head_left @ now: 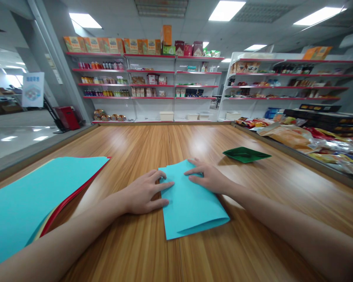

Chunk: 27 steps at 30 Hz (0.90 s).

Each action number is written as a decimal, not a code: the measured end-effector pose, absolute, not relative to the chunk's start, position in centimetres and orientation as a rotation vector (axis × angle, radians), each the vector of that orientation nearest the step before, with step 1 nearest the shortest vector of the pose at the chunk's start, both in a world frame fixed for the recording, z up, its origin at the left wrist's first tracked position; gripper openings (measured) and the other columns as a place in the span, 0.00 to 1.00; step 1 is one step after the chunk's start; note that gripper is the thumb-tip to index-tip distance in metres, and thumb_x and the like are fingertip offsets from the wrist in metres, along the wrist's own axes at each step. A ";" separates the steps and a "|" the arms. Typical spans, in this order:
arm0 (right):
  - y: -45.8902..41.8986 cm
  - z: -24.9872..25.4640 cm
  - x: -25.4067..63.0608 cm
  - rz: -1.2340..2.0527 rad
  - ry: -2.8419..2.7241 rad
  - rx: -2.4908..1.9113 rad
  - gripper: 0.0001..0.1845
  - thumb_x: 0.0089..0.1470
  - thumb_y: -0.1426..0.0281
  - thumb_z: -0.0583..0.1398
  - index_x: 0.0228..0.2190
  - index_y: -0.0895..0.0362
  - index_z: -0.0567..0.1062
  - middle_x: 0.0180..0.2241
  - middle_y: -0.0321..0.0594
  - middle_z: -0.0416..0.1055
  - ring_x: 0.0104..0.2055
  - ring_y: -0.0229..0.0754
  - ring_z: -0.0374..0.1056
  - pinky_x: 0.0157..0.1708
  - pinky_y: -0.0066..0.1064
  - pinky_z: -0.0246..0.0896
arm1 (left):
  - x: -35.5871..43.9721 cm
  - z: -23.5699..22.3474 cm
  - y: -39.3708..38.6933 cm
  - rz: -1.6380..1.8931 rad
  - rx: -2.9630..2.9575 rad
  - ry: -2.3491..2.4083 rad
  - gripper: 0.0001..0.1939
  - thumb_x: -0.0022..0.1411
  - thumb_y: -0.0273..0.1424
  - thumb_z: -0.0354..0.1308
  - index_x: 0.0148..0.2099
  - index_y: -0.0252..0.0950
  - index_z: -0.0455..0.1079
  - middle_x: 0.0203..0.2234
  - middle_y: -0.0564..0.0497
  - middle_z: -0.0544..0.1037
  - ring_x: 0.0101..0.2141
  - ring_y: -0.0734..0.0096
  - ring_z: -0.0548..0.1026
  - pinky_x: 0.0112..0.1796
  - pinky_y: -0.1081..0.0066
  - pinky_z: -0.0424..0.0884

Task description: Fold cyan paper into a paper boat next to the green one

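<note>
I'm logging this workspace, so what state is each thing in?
Blue sheet: folded over, near end gaping
Left hand: fingers spread on sheet
Right hand: fingers spread on sheet
Green paper: folded, partly open
Paper stack: layered, edges uneven
Packets: piled
Shelves: stocked
Ceiling lights: several lit

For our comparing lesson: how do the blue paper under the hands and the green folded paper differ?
The blue paper is light; the green paper is dark. The blue paper lies fairly flat, while the green paper forms a hollow, pointed shape. The left hand and right hand touch the blue paper; neither touches the green paper. Both are folded and rest on the table.
</note>
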State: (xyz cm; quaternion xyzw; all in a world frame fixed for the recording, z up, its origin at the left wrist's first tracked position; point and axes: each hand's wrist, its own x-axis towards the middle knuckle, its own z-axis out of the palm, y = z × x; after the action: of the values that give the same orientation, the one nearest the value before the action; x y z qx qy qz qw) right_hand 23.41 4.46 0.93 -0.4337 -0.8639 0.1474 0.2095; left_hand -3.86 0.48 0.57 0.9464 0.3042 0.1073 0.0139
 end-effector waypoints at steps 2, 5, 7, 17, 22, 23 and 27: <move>3.6 1.6 22.9 0.334 -2.356 -1.375 0.18 0.55 0.63 0.56 0.47 0.52 0.75 0.58 0.46 0.59 0.59 0.54 0.56 0.57 0.45 0.49 | -3.5 0.5 0.3 0.325 2.963 0.997 0.27 0.64 0.45 0.47 0.61 0.39 0.59 0.49 0.41 0.63 0.50 0.54 0.63 0.50 0.53 0.62; 1.3 2.4 21.7 0.230 -2.337 -1.562 0.27 0.55 0.60 0.55 0.55 0.56 0.67 0.53 0.52 0.63 0.54 0.56 0.62 0.52 0.45 0.55 | -2.9 0.5 0.0 0.325 2.979 1.039 0.27 0.64 0.44 0.46 0.61 0.38 0.59 0.49 0.40 0.63 0.49 0.54 0.64 0.50 0.52 0.63; 0.0 2.6 21.1 0.183 -2.357 -1.651 0.33 0.52 0.56 0.56 0.58 0.54 0.61 0.54 0.55 0.62 0.51 0.59 0.64 0.47 0.48 0.59 | -2.6 0.6 -0.1 0.347 2.978 1.056 0.26 0.64 0.43 0.46 0.61 0.37 0.59 0.49 0.39 0.63 0.49 0.53 0.64 0.49 0.51 0.63; 3.2 1.5 23.2 0.100 -2.524 -1.510 0.34 0.53 0.65 0.57 0.60 0.52 0.56 0.61 0.51 0.52 0.56 0.57 0.59 0.51 0.44 0.56 | -4.5 0.3 1.0 0.642 2.786 0.715 0.14 0.63 0.28 0.50 0.49 0.37 0.69 0.43 0.44 0.68 0.45 0.64 0.67 0.47 0.63 0.65; 3.5 1.2 23.8 0.002 -2.602 -1.414 0.33 0.55 0.62 0.54 0.61 0.52 0.54 0.63 0.51 0.47 0.59 0.60 0.53 0.54 0.48 0.52 | -4.8 -0.2 1.3 0.654 2.816 0.737 0.15 0.63 0.28 0.49 0.51 0.37 0.70 0.37 0.45 0.70 0.40 0.65 0.69 0.42 0.65 0.66; 3.5 1.3 23.8 0.008 -2.618 -1.405 0.34 0.55 0.61 0.54 0.61 0.52 0.54 0.63 0.50 0.46 0.60 0.60 0.53 0.54 0.48 0.51 | -4.8 -0.2 1.3 0.657 2.829 0.728 0.15 0.63 0.28 0.49 0.51 0.38 0.70 0.36 0.45 0.71 0.39 0.65 0.69 0.41 0.65 0.66; 3.1 1.7 23.7 0.036 -2.664 -1.404 0.34 0.55 0.58 0.54 0.61 0.50 0.54 0.64 0.48 0.42 0.59 0.61 0.54 0.54 0.48 0.51 | -4.7 -0.3 1.5 0.680 2.878 0.715 0.16 0.63 0.28 0.49 0.50 0.38 0.71 0.32 0.46 0.72 0.35 0.66 0.70 0.37 0.67 0.65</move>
State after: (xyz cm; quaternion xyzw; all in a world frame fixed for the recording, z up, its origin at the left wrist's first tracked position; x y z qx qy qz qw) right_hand 23.66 3.06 1.73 -0.4653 -0.8827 0.0121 0.0651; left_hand -4.73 1.48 -0.35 0.9448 0.2346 0.2232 0.0497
